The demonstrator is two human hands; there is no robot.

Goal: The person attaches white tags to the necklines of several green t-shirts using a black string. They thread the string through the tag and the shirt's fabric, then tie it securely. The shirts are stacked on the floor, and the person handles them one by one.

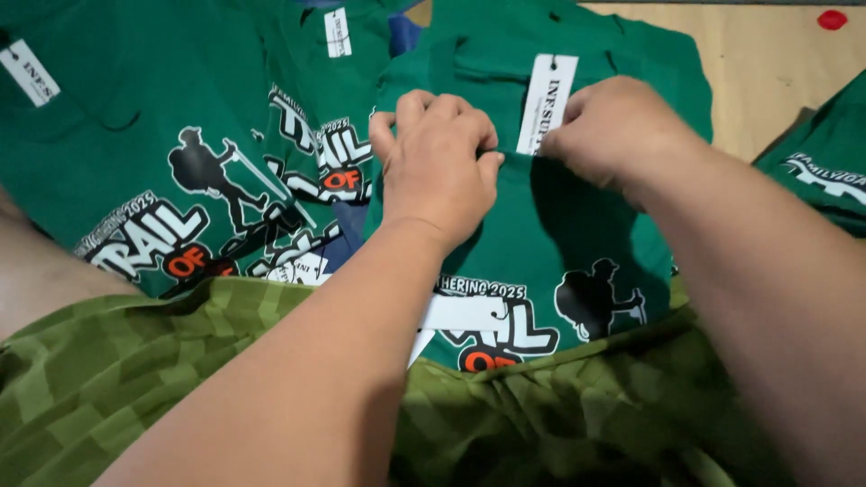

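Note:
A green T-shirt (pixel 541 225) with a black, white and orange print lies in front of me, over my lap. A white paper hang tag (pixel 546 99) hangs at its collar. My left hand (pixel 437 162) rests on the shirt's upper chest, fingers curled and pinching the fabric just left of the tag. Touching the tag's right side, my right hand (pixel 613 131) has its fingers closed on the cloth at the tag's lower edge. My forearms hide part of the print.
More green printed T-shirts (pixel 180 162) lie spread at the left, two with white tags (pixel 336 32). Another green shirt (pixel 825 171) sits at the right edge. Wooden floor (pixel 758 72) shows at top right with a small red object (pixel 832 19). Green patterned shorts (pixel 135 361) cover my lap.

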